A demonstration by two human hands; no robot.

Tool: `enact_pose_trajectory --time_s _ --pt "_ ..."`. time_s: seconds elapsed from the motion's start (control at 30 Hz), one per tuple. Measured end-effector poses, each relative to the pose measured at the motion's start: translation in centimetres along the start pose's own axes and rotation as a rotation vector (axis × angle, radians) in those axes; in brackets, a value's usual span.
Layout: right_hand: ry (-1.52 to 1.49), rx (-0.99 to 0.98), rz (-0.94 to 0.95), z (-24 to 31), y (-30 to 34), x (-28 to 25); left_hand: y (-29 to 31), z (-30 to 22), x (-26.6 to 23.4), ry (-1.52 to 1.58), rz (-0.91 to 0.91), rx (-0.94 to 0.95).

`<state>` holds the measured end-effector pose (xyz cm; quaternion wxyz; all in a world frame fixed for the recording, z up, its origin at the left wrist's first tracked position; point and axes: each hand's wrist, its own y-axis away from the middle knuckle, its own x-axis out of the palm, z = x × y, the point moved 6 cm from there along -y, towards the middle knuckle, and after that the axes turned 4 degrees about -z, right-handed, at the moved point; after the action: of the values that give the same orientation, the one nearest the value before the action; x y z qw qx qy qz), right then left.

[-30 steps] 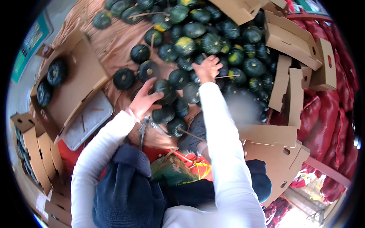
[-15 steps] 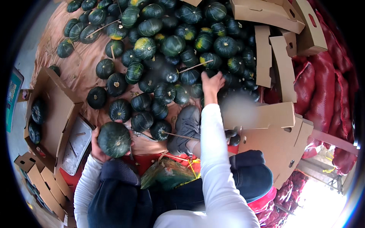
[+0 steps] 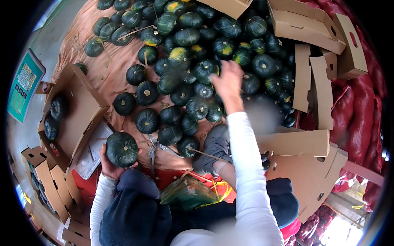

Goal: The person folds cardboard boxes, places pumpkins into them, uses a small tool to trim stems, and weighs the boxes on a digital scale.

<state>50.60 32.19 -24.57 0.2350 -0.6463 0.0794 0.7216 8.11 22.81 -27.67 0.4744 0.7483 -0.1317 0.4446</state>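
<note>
My left hand cradles a round, dark green kabocha squash from below and the left side, above my left knee. Stretched forward over the heap, my right hand has its fingers apart, with nothing visible in it. Its thumb is beside a striped green squash, perhaps touching it. A smaller squash lies just to the left of its wrist. Next to the held squash, a grey metal hand tool with two handles rests on the cloth, partly hidden.
Many squashes cover the peach-coloured cloth. At left, an open cardboard box contains two squashes, beside a pale tray. Cardboard boxes and red mesh sacks stand at right. My shoe is among the nearest squashes.
The view has swung, shifting the scene right and down. My right hand has moved off the squash it was over, toward one on its left. My left hand still holds its squash.
</note>
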Motion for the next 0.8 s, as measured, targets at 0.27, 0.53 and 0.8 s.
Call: enact_pose_trajectory --time_s 0.27,0.53,0.8 --pt "-0.89 0.373 0.749 8.9 -0.3 1.6 5.9 -4.6 1.4 -0.054 -0.009 0.247" --pt "-1.293 -0.351 0.775 35.7 10.3 -4.6 14.8 -20.8 -2.1 -1.667 -0.971 1.031" --pt "-0.558 -0.668 0.366 51.1 18.3 5.3 11.9 -22.5 -12.0 -2.197 -1.246 0.898"
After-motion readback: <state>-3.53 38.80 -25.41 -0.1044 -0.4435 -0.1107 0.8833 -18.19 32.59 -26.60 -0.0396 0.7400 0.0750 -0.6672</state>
